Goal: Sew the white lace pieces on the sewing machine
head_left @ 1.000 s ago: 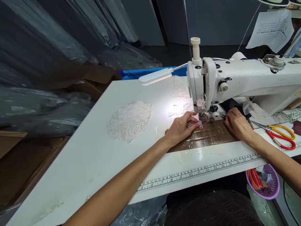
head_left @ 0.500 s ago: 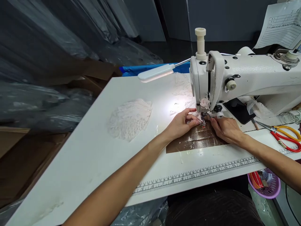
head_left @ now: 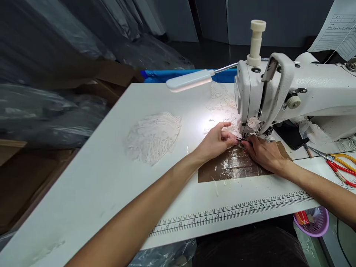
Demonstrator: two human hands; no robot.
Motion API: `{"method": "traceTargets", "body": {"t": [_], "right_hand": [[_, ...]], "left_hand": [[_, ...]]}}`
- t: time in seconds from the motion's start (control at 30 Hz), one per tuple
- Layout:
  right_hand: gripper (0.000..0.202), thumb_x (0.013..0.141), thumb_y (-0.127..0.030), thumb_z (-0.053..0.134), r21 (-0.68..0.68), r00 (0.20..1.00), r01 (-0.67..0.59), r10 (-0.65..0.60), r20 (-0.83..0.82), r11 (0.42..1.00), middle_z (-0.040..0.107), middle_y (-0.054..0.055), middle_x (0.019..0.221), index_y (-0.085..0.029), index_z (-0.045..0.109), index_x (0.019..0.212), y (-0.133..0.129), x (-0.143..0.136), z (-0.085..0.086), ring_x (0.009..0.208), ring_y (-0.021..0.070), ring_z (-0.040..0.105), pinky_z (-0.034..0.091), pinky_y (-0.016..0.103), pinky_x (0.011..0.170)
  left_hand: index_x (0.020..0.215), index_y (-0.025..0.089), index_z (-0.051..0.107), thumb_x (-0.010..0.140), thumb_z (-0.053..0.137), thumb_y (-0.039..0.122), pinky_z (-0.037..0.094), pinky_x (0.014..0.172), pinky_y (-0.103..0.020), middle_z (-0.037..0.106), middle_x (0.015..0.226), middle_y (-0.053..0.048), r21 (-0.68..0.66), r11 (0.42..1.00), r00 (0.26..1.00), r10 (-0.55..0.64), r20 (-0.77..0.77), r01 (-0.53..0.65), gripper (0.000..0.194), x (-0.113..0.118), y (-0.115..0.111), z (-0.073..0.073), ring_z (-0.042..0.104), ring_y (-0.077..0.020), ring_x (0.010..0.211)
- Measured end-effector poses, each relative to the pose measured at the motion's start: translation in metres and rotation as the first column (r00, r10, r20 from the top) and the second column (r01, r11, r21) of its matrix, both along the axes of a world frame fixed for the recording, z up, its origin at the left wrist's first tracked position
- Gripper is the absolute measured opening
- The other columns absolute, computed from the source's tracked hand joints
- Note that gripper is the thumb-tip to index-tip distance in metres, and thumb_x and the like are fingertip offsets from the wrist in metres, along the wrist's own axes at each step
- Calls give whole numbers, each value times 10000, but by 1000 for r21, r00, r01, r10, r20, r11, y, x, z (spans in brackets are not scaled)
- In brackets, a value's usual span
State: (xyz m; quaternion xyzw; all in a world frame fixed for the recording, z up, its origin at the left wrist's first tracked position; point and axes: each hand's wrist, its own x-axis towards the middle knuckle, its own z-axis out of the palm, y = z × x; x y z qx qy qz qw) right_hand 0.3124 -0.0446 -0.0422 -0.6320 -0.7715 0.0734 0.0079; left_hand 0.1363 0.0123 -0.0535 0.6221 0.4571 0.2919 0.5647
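Note:
My left hand [head_left: 216,142] is beside the needle area of the white sewing machine [head_left: 251,96], thumb and fingers pinched on the edge of a piece of white lace [head_left: 232,128]. My right hand [head_left: 264,152] is closed just right of the needle. From its fingertips a small dark, thin pointed tool [head_left: 240,139] reaches toward the left fingertips; most of it is hidden by the hand. Under both hands lies a shiny brown sheet [head_left: 233,165].
A lace pile [head_left: 154,137] lies left on the white table [head_left: 111,178]. A lamp [head_left: 190,80] hangs over more lace. At right are a black phone-like slab [head_left: 290,135] and scissors [head_left: 338,163]. A ruler strip [head_left: 222,216] runs along the front edge, above a purple basket [head_left: 319,224].
The view has shifted, so the machine appears larger and farther right. My right hand has moved in closer to my left fingertips, and the dark pointed tip now shows between them.

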Motion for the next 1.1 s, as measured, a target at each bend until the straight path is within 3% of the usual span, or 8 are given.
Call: {"method": "traceTargets", "body": {"t": [0.17,0.47,0.7,0.93,1.1], "right_hand": [[439,1040,-413,265,103,996,-43,51,-78,994,706,149,978,-126,584,1133,7,4,-13,784,212,611,363,300,638],[419,1024,-402,310,175,993,-94,104,-50,980,665,174,1188,-148,558,1247,10,4,-18,902,251,619,436,352,739],[432,1028,-404,307,112,997,-72,75,-25,991,707,151,934,-114,573,1206,7,5,-14,806,242,625,391,329,657],[447,1031,-398,272,116,997,-45,52,-56,992,704,148,904,-118,607,1122,9,7,-16,735,221,612,310,304,587],[450,1037,-370,274,120,991,-47,61,-118,992,698,131,833,-118,648,1028,10,8,-18,705,206,606,286,289,561]], "left_hand": [[1258,141,429,728,760,155,494,739,-306,696,726,40,1,1000,1000,8,27,-8,624,-1,3,-2,680,-155,732],[1239,149,443,716,791,151,538,786,-336,738,814,-13,0,1000,998,-25,64,25,628,-5,9,-8,716,-192,831],[1209,152,455,741,761,161,536,755,-325,744,849,-30,6,999,998,-45,49,45,560,-7,8,-5,717,-198,843],[1203,166,473,748,761,244,531,709,-306,735,883,-39,75,988,990,-137,24,135,545,-9,7,-9,706,-196,839],[1207,172,486,769,731,253,532,745,-307,709,773,20,124,987,995,-98,-31,101,508,-3,1,-7,696,-174,786]]}}
